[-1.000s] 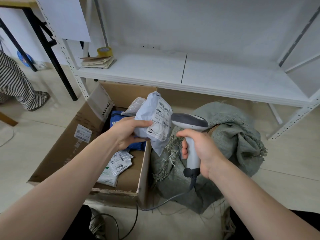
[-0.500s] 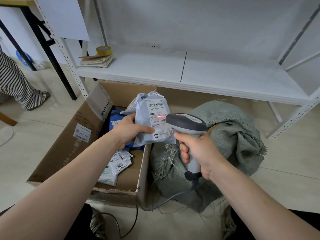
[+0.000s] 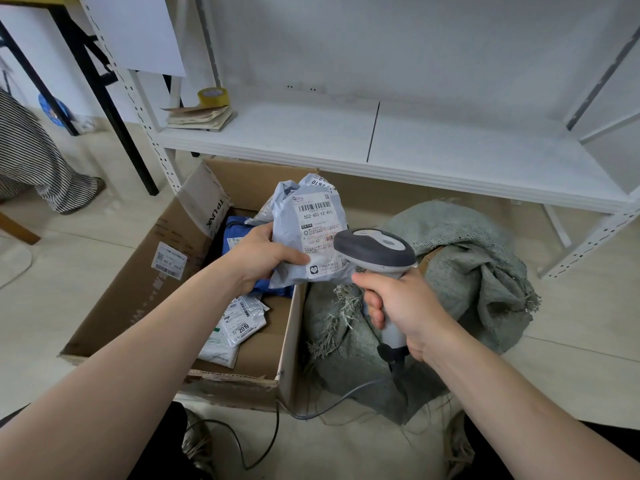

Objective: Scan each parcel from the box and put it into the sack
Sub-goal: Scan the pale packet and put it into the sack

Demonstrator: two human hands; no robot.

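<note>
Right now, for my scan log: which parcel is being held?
The pale grey parcel labelled 502-602-12-815, gripped by the left hand facing the scanner; the blue parcel and white parcels lie in the box.

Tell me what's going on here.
A person is scanning parcels over a cardboard box. The left hand holds a pale grey parcel upright, label turned toward the scanner, which the right hand grips by its handle and aims at the label. A blue parcel and white parcels lie in the box. The green-grey sack sits on the floor right beside the box; the held parcel has not yet gone into it.
</note>
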